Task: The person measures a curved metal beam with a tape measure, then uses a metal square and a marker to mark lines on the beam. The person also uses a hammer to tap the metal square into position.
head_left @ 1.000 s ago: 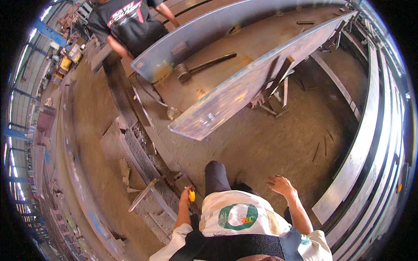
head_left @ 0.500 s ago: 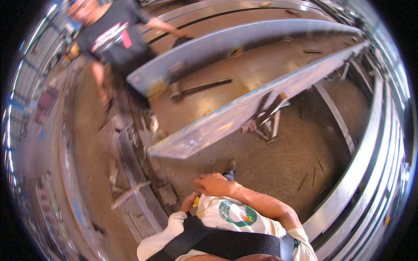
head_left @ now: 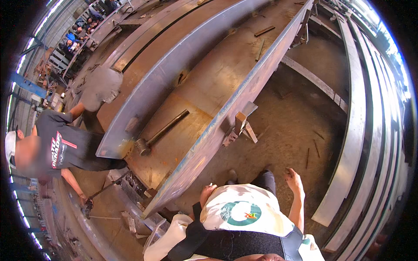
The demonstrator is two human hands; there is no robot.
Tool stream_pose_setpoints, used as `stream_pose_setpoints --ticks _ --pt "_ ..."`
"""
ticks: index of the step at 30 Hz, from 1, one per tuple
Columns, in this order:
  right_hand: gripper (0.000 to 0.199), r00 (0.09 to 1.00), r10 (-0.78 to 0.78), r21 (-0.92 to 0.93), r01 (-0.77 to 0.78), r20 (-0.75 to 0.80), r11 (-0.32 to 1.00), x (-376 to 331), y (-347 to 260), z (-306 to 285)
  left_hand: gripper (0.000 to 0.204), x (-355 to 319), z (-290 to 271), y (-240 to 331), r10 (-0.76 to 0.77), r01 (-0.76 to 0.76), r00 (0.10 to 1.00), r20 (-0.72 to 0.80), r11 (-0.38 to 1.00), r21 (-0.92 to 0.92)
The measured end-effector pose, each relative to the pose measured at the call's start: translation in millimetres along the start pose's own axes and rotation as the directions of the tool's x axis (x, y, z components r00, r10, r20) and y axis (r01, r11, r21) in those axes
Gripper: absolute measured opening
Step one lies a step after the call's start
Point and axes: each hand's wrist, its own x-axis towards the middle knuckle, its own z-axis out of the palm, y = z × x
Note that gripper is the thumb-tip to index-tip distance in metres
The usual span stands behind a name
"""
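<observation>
- My left hand (head_left: 207, 192) is beside the left side of my pale shirt (head_left: 272, 209), fingers curled in; I cannot tell whether they close around anything.
- My right hand (head_left: 294, 181) hangs loosely open, fingers slightly bent and apart, with nothing in its grasp, above the brown floor.
- The near side plate (head_left: 201, 155) of a long steel trough is the large piece closest to my left hand; it stands on edge ahead of that hand, its near end reaching out to the hand's left, apart from my fingers.
- Beyond that plate, ahead and to the left of my left hand, a sledgehammer (head_left: 162, 133) lies on the trough's rusty bottom (head_left: 191, 100).
- The curved far side plate (head_left: 150, 95) rises farther out past the hammer.
- Ahead of the gap between my hands, a brown block (head_left: 240, 122) sits against the near plate's outer face.
- Thin dark rods (head_left: 317, 148) lie on the floor ahead of my right hand; to its right runs a long steel bar (head_left: 348, 169), with more alongside.
- Well left of my left hand, a co-worker in a dark T-shirt (head_left: 65, 143) holds a long dark tool (head_left: 106, 188) slanting toward the trough's end.
</observation>
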Motion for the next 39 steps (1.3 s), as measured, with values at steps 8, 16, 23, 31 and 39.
stream_pose_setpoints --ticks 8,16,23,31,39 --pt "0.023 0.865 -0.489 0.14 0.5 -0.111 0.854 159.7 -134.0 -86.0 0.044 -24.7 66.2 -51.3 -0.47 0.451 0.874 -0.122 0.879 -0.154" --pt "0.021 0.151 -0.929 -0.188 0.956 -0.339 0.224 315.6 -433.7 -187.9 0.017 69.1 177.1 104.7 -0.735 0.822 0.477 -0.482 0.567 -0.051" --pt "0.049 -0.039 -0.997 -0.268 0.962 0.059 -0.053 385.6 -496.0 -150.5 0.017 140.7 344.7 168.1 -0.892 0.798 0.074 -0.447 0.322 -0.51" --pt "0.049 -0.149 -0.988 -0.204 0.967 0.036 -0.154 383.4 -492.3 -151.1 0.016 168.9 509.5 235.3 -0.928 0.632 -0.186 -0.322 0.138 -0.763" --pt "0.062 -0.284 -0.944 -0.311 0.894 0.167 -0.324 452.6 -494.5 -121.2 0.016 189.9 631.6 260.9 -0.911 0.47 -0.305 -0.277 0.109 -0.876"
